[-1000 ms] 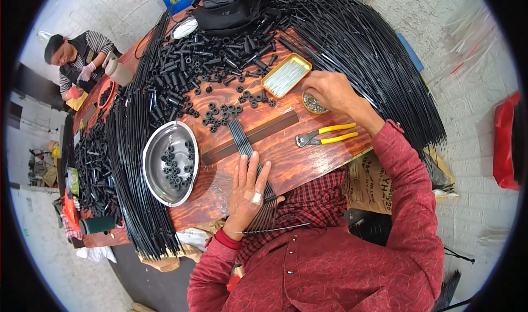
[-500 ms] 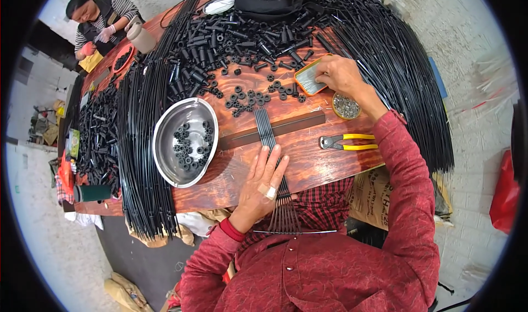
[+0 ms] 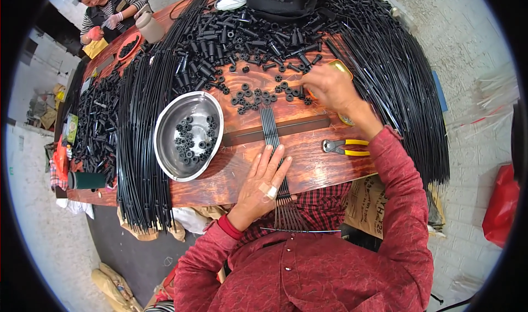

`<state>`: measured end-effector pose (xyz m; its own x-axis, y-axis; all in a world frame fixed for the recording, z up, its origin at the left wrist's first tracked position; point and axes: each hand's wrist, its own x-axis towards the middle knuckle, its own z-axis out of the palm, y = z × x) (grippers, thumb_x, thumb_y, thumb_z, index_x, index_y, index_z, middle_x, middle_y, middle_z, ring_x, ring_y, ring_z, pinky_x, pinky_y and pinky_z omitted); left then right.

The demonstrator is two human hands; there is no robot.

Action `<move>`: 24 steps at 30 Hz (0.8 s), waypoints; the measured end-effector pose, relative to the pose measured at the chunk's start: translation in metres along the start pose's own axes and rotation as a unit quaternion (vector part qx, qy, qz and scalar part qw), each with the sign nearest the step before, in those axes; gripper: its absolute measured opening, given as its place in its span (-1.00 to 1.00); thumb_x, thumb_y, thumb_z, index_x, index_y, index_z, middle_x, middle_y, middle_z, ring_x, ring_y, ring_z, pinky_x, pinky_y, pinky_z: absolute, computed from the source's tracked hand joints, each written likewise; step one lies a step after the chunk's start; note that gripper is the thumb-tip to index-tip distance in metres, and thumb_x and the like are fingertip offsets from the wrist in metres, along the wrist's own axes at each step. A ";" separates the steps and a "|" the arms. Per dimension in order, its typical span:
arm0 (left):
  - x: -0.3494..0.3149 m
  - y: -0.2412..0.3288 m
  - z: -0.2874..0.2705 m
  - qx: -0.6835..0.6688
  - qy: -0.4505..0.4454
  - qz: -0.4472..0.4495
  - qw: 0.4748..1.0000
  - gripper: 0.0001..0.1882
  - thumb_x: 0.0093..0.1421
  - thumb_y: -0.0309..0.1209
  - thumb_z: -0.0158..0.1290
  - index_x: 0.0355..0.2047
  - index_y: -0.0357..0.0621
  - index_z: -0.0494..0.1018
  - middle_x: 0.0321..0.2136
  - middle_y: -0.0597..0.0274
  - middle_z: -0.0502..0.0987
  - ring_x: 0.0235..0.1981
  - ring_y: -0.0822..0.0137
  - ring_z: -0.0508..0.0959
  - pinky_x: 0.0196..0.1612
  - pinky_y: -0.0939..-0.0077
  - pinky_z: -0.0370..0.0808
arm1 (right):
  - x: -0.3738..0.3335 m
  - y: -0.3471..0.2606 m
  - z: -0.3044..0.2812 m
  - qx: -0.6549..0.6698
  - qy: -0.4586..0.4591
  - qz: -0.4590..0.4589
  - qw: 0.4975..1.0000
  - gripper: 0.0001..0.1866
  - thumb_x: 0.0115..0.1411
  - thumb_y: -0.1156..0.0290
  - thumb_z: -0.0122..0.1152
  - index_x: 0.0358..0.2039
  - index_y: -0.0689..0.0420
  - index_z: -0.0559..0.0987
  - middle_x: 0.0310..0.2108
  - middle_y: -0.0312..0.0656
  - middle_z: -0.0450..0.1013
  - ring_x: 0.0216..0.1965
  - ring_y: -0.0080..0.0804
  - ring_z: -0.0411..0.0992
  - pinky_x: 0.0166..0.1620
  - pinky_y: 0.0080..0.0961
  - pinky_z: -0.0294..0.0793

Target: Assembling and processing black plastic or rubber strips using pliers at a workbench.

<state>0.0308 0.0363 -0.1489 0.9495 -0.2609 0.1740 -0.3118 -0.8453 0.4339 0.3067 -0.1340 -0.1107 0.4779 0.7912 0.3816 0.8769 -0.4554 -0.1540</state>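
Observation:
My left hand (image 3: pixel 264 180) lies flat, fingers stretched out, on a row of thin black rods (image 3: pixel 268 122) set side by side. The rods rest across a dark flat bar (image 3: pixel 302 127) on the table; their near ends fan out toward my lap, where a thin pale rod lies crosswise. My right hand (image 3: pixel 333 86) is raised beside an orange-rimmed tray (image 3: pixel 342 68) and partly covers it. Its thumb and fingers are pinched together; what they hold is too small to make out. Small black toothed rings (image 3: pixel 256 98) lie beyond the rods.
A metal bowl (image 3: pixel 163 155) holding black rings stands at left. Yellow-handled pincers (image 3: pixel 355 147) lie at right, near a mostly hidden round tin (image 3: pixel 346 119). Long black rods (image 3: pixel 140 147) flank both sides, and black tubular parts (image 3: pixel 220 42) are heaped behind. A co-worker (image 3: pixel 113 9) sits far left.
My right hand has lifted out of the orange-rimmed tray and moved slightly left and toward me, fingers pinched. My left hand stays on the rods. The view has shifted slightly.

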 end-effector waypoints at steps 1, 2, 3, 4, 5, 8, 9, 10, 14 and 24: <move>0.000 -0.001 0.001 0.003 0.000 -0.001 1.000 -0.06 0.12 0.15 0.17 0.38 -0.14 0.21 0.44 -0.04 0.09 0.46 -0.13 0.05 0.45 -0.03 0.03 | 0.001 -0.016 0.003 0.025 -0.011 -0.013 1.000 -0.81 0.15 0.46 0.27 -0.20 0.01 0.67 -0.24 -0.27 0.58 -0.14 -0.16 0.54 -0.13 -0.29 0.57; 0.001 -0.001 0.003 0.007 -0.002 0.000 1.000 -0.03 0.10 0.15 0.20 0.39 -0.13 0.19 0.45 -0.03 0.07 0.47 -0.11 0.03 0.47 -0.01 0.00 | 0.000 -0.027 0.006 0.051 -0.020 -0.024 0.998 -0.78 0.15 0.48 0.26 -0.17 0.00 0.66 -0.24 -0.28 0.56 -0.13 -0.15 0.53 -0.12 -0.27 0.56; 0.002 0.000 0.004 0.006 -0.002 0.004 1.000 -0.03 0.10 0.15 0.20 0.39 -0.13 0.19 0.45 -0.03 0.07 0.47 -0.11 0.03 0.47 -0.01 0.00 | -0.001 -0.034 0.014 0.048 -0.019 -0.021 0.998 -0.78 0.15 0.48 0.26 -0.17 0.00 0.66 -0.24 -0.28 0.56 -0.13 -0.15 0.53 -0.12 -0.27 0.56; 0.003 0.000 0.005 0.007 -0.001 0.004 1.000 -0.03 0.10 0.15 0.20 0.38 -0.13 0.20 0.45 -0.03 0.07 0.47 -0.11 0.03 0.47 -0.01 0.00 | -0.001 -0.039 0.025 0.090 0.026 -0.037 0.995 -0.77 0.15 0.48 0.25 -0.16 0.01 0.66 -0.27 -0.27 0.55 -0.16 -0.16 0.52 -0.14 -0.26 0.55; 0.003 0.000 0.005 0.007 0.001 0.003 1.000 -0.04 0.10 0.15 0.20 0.38 -0.13 0.20 0.45 -0.03 0.07 0.47 -0.11 0.04 0.47 -0.01 0.00 | -0.002 -0.042 0.032 0.132 0.072 -0.053 0.987 -0.77 0.16 0.49 0.24 -0.16 0.01 0.66 -0.29 -0.27 0.54 -0.20 -0.16 0.51 -0.15 -0.25 0.54; 0.004 0.000 0.004 0.000 -0.005 0.002 1.000 -0.04 0.10 0.15 0.20 0.38 -0.13 0.21 0.45 -0.03 0.08 0.46 -0.11 0.05 0.47 -0.01 0.00 | -0.009 -0.040 0.035 0.146 0.036 -0.025 0.988 -0.77 0.17 0.50 0.22 -0.15 0.02 0.66 -0.33 -0.24 0.52 -0.22 -0.17 0.50 -0.16 -0.25 0.53; 0.004 -0.001 0.003 0.000 -0.005 0.000 1.000 -0.04 0.10 0.15 0.20 0.38 -0.13 0.21 0.45 -0.03 0.08 0.46 -0.11 0.05 0.47 -0.01 0.00 | -0.008 -0.041 0.035 0.147 0.035 -0.026 0.988 -0.77 0.17 0.50 0.22 -0.15 0.02 0.66 -0.33 -0.24 0.52 -0.22 -0.17 0.50 -0.16 -0.25 0.53; 0.003 -0.001 0.003 0.006 -0.005 0.000 1.000 -0.04 0.10 0.15 0.19 0.38 -0.13 0.21 0.45 -0.04 0.08 0.46 -0.10 0.05 0.47 -0.01 0.00 | -0.008 -0.042 0.036 0.147 0.016 -0.021 0.989 -0.77 0.18 0.50 0.22 -0.14 0.03 0.67 -0.32 -0.24 0.52 -0.23 -0.17 0.50 -0.15 -0.26 0.53; 0.002 -0.003 0.005 0.017 -0.001 0.005 1.000 -0.04 0.11 0.17 0.18 0.38 -0.13 0.20 0.45 -0.04 0.07 0.46 -0.10 0.05 0.47 -0.01 -0.01 | -0.009 -0.042 0.042 0.153 0.004 -0.017 0.988 -0.77 0.20 0.49 0.21 -0.14 0.03 0.68 -0.34 -0.24 0.51 -0.22 -0.18 0.50 -0.13 -0.27 0.52; 0.004 -0.001 0.003 0.009 -0.006 0.003 1.000 -0.07 0.14 0.18 0.15 0.37 -0.14 0.22 0.44 -0.05 0.09 0.46 -0.12 0.06 0.46 0.00 0.03 | -0.004 -0.047 0.037 0.093 0.028 -0.029 0.995 -0.81 0.16 0.49 0.26 -0.20 0.06 0.70 -0.39 -0.25 0.47 -0.23 -0.21 0.48 -0.14 -0.27 0.50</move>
<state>0.0344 0.0347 -0.1508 0.9478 -0.2717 0.1669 -0.3176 -0.8516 0.4171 0.2652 -0.1004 -0.1390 0.4278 0.7871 0.4444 0.8995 -0.3223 -0.2951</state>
